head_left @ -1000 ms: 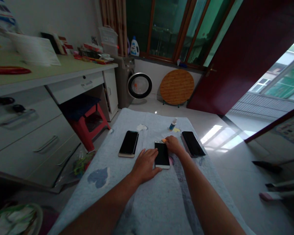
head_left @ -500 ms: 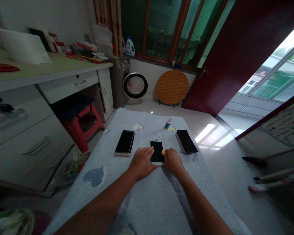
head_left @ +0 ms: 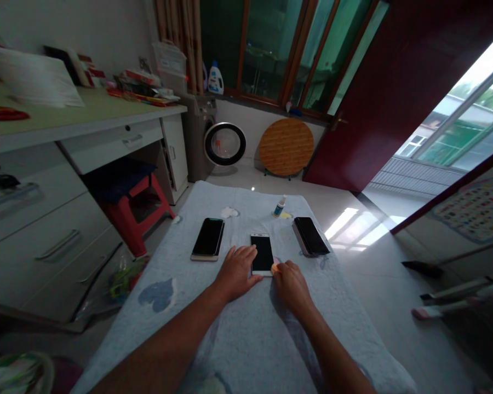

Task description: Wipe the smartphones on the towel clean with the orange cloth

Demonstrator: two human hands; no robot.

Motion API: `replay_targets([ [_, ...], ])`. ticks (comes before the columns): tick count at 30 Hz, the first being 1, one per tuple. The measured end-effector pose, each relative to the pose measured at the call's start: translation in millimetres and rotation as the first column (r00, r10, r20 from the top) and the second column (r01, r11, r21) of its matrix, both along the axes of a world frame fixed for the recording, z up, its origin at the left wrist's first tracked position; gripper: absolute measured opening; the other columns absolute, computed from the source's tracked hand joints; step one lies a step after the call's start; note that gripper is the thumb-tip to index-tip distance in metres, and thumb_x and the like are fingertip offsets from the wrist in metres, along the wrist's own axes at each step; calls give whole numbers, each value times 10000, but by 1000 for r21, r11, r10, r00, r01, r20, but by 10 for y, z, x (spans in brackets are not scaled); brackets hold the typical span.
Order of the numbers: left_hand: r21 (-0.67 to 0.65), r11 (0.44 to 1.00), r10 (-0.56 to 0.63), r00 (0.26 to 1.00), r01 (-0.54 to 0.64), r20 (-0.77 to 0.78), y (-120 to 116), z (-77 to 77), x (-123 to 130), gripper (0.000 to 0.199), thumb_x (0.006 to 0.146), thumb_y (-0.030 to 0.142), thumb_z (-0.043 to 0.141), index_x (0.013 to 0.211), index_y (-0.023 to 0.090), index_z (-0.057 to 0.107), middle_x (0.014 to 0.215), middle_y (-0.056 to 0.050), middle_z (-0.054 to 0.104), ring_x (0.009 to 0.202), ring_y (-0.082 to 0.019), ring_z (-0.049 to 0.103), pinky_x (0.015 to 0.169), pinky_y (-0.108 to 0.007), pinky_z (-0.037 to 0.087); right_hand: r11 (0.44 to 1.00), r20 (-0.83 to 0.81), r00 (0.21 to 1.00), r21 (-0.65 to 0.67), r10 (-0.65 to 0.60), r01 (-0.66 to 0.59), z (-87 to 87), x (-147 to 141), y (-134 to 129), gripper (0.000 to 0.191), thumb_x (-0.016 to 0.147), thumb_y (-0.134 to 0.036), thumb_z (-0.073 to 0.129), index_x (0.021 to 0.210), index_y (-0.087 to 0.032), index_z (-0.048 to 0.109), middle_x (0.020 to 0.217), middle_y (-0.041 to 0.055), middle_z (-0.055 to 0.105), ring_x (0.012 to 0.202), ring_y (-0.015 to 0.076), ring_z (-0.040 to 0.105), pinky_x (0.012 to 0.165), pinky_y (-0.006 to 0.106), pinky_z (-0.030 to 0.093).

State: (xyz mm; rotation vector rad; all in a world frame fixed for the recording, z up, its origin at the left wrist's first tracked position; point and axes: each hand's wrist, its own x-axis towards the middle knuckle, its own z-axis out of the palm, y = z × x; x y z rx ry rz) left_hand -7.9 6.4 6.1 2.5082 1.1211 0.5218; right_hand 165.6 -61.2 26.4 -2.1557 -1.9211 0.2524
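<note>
A white-framed smartphone (head_left: 263,254) with a dark screen lies face up on the cloth in front of me. My left hand (head_left: 237,272) rests against its left side, fingers stretched out onto the screen's edge and thumb by the bottom edge. Pinched in my right hand (head_left: 290,282) is a small orange piece (head_left: 275,268), touching the phone's lower right edge; its exact kind is too small to tell. Another smartphone (head_left: 208,238) lies to the left, seemingly on a gold one. On the right, a black smartphone (head_left: 311,235) lies on something flat. Behind them stands a small spray bottle (head_left: 279,207).
A pale blue patterned cloth (head_left: 246,339) covers the table. Left are a desk (head_left: 119,112) with drawers and a red stool (head_left: 148,210). Farther back are a washing machine with its round door (head_left: 225,143) ajar, a round wooden tabletop (head_left: 286,146) and a dark red door (head_left: 353,98).
My right hand has slid the orange piece down along the phone's right edge towards its lower corner. The left hand stays in place on the phone. The view has shifted slightly.
</note>
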Motion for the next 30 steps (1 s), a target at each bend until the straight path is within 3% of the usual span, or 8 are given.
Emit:
replay_targets([
  [7,-34,998,-50,999,50,0,15,17,-4,629,811,383,637,1367,167,437,1475,-141,436,1370,-264,389,1158,-485,234,997,166,984,-28,-64,69,-44,37,669,279,933,-140,392,972,-102,666,977,145,664,948,207,586,827,281,382],
  [13,-58,996,-63,998,63,3,27,36,-15,669,793,356,653,1377,125,423,1482,-165,416,1383,-272,370,1172,-441,242,997,279,960,-76,22,-1,-4,62,1155,324,946,-135,354,1032,-54,655,1017,187,664,1003,230,581,837,297,384],
  [18,-75,996,-48,999,49,9,23,35,-18,652,795,349,654,1369,136,430,1478,-157,414,1376,-282,369,1165,-441,259,981,308,934,-131,180,-146,67,42,1334,293,913,-119,403,1022,-73,671,1039,197,655,1009,246,576,834,314,388],
  [25,-86,996,-13,998,19,65,4,102,-33,552,757,334,704,1254,194,509,1307,-110,493,1212,-275,492,1051,-416,402,929,302,882,-192,362,-316,146,-86,1500,285,916,-162,439,1053,-99,681,1052,177,646,959,221,584,841,311,387],
  [30,-45,999,-23,999,25,43,16,132,-39,540,751,366,713,1227,200,519,1261,-109,527,1194,-295,490,1079,-467,341,882,270,842,-211,467,-422,138,-171,1528,303,946,-173,411,1085,-143,679,1074,138,639,996,197,558,863,289,373],
])
